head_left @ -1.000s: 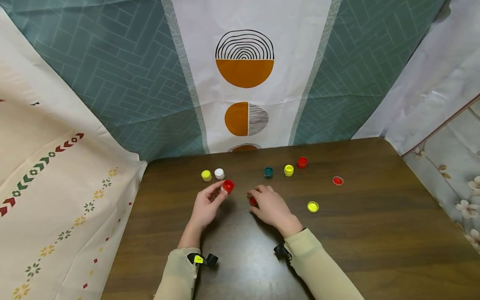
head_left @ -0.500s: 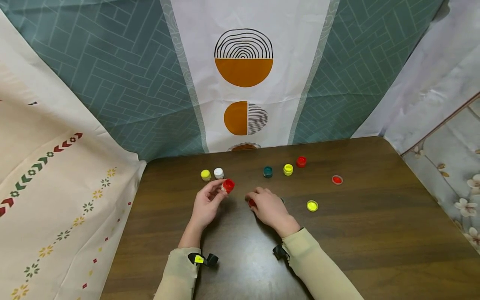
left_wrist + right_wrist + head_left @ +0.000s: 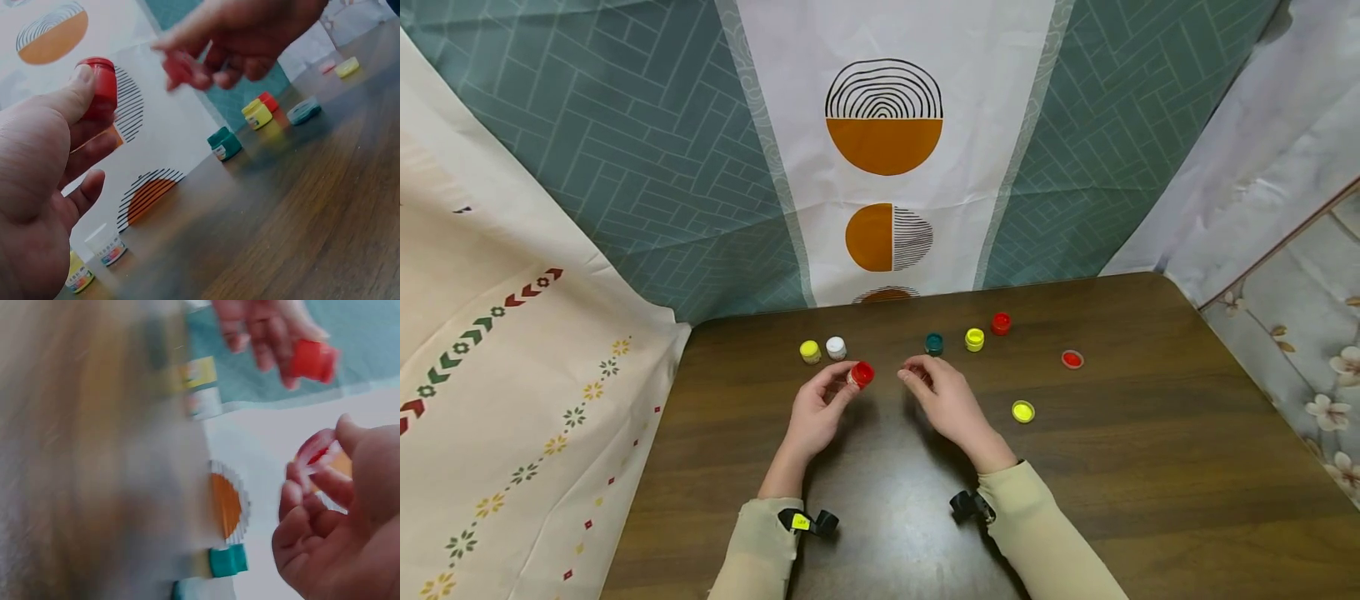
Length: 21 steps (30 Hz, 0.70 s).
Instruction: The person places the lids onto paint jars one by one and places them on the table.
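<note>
My left hand [image 3: 816, 412] grips a small red paint jar [image 3: 862, 374] between thumb and fingers, its uncovered mouth tilted toward the head camera. To its right, raised off the table, my right hand [image 3: 951, 404] pinches a round jar lid [image 3: 315, 450] with red inside, plain in the right wrist view and blurred in the left one. Hand and jar are apart. A white-capped jar [image 3: 837, 348] and a yellow-capped jar [image 3: 810, 352] stand just beyond the left hand. Behind the right hand is a teal jar [image 3: 934, 344].
A yellow jar [image 3: 974, 339] and another red jar [image 3: 1001, 324] stand at the back of the brown table [image 3: 1120, 467]. Lids lie right of them: one red [image 3: 1072, 359], one yellow [image 3: 1023, 412]. A teal lid [image 3: 304, 110] shows in the left wrist view.
My right hand has lifted the red lid from the table and come up with it. My left hand, still holding the red jar, has shifted slightly right.
</note>
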{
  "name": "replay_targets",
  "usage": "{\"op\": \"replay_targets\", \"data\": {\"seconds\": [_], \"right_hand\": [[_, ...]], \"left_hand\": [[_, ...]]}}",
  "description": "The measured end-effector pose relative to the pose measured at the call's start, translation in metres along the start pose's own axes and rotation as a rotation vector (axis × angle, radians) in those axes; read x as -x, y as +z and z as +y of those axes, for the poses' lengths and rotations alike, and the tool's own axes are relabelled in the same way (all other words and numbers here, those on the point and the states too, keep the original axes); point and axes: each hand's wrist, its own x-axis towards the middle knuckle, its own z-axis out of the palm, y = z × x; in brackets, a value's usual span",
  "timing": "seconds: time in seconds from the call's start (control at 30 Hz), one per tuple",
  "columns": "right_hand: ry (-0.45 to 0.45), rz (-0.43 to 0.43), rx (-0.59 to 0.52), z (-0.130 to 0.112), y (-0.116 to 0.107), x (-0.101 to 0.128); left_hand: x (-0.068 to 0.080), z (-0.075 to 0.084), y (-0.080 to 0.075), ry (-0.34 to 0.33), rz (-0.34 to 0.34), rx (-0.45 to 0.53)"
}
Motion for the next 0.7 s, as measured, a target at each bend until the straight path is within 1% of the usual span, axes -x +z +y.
{"op": "replay_targets", "data": {"seconds": [0.07,0.13,0.2,0.27,0.33,0.47,0.53,0.7], "right_hand": [[0.018,0.027,-0.162,-0.004,-0.007,0.001],[0.039,0.041,-0.290,-0.008,-0.012,0.002],[0.054,0.040,-0.379,-0.011,-0.016,0.003],[0.053,0.033,-0.434,-0.013,-0.019,0.005],[0.038,0.012,-0.450,-0.014,-0.020,0.005],[-0.024,-0.031,-0.405,-0.012,-0.020,0.006],[-0.051,-0.034,-0.383,-0.011,-0.018,0.006],[-0.080,-0.015,-0.368,-0.010,-0.015,0.006]], "left_hand": [[-0.001,0.001,0.001,0.024,-0.001,-0.005],[-0.001,0.001,0.002,0.051,-0.001,-0.011],[-0.001,0.002,0.003,0.066,0.003,-0.018],[-0.001,0.002,0.003,0.074,0.002,-0.021],[-0.001,0.003,0.004,0.081,-0.001,-0.032],[0.000,0.006,0.006,0.105,-0.012,-0.048],[0.001,0.007,0.007,0.114,-0.017,-0.048],[0.001,0.009,0.009,0.103,-0.018,-0.031]]}}
